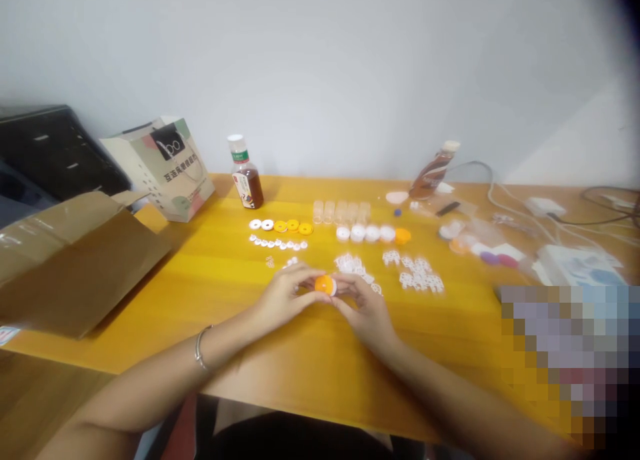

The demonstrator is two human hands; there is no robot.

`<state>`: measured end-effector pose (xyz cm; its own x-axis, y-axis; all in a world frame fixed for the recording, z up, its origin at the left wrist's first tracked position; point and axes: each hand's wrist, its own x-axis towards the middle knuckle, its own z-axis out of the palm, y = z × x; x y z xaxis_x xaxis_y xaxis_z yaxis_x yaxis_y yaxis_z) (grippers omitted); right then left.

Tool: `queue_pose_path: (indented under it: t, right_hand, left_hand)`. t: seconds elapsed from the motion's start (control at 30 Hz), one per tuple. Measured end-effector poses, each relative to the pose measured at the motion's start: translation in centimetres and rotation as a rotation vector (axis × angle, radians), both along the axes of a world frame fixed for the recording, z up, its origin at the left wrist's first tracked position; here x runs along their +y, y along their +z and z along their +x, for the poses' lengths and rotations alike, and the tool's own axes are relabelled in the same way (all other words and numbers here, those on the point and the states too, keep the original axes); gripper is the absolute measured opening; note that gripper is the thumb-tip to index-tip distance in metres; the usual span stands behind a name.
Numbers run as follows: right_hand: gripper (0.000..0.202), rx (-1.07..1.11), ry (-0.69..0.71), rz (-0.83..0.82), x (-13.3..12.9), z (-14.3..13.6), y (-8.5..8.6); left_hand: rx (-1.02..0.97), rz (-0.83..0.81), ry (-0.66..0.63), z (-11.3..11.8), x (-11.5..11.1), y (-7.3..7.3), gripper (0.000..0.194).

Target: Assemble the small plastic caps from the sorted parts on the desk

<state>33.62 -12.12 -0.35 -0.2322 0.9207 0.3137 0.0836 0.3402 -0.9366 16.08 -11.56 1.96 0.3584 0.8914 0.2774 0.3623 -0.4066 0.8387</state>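
Observation:
Between the fingertips of both hands is a small round orange and white plastic cap (326, 285), held just above the table. My left hand (287, 293) pinches its left side, and my right hand (365, 305) grips its right edge. Just beyond the hands lie white plastic pieces (351, 267) in a loose pile, with openwork white parts (421, 275) to the right. Farther back are a row of white and yellow discs (281, 227), a line of small white pieces (278, 244), white round caps (372, 233) ending in an orange one (403, 236), and clear cylinders (341, 213).
An open cardboard box (85, 267) and a paper bag (170, 170) stand on the left. Two drink bottles, one upright (247, 180) and one tilted (434, 170), are at the back of the wooden table (200, 300). Cables (520, 203) and bagged colored caps (480, 250) lie on the right.

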Motion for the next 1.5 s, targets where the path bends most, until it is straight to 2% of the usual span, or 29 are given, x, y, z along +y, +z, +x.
queue_pose_path:
  t: [0.3,0.53,0.9,1.13,1.23,1.37,1.5]
  right_hand:
    - [0.018,0.109,0.075,-0.162,0.2,-0.1,-0.3]
    - [0.023,0.193,0.087,-0.358,0.3,-0.3,0.8]
    - [0.022,0.211,0.082,-0.350,0.0,-0.5,0.7]
    - [0.027,0.240,0.080,-0.484,0.5,-0.3,1.1]
    - [0.027,0.260,0.096,-0.557,0.6,-0.3,1.2]
    - [0.025,0.290,0.129,-0.638,0.6,-0.3,1.1]
    - [0.026,0.293,0.130,-0.651,0.5,-0.3,1.1]
  left_hand:
    - [0.115,0.085,-0.041,-0.4,0.0,0.1,0.034]
    - [0.109,-0.051,-0.157,-1.3,0.7,0.3,0.033]
    - [0.225,0.016,-0.113,-1.1,0.2,1.4,0.019]
    - [0.179,-0.113,-0.120,-1.3,0.8,1.4,0.029]
    - [0.210,-0.127,-0.139,-1.2,1.1,1.4,0.031]
    - [0.281,-0.067,-0.192,-1.2,1.5,2.0,0.032]
    - [0.324,-0.045,-0.254,-1.4,1.7,2.7,0.027]
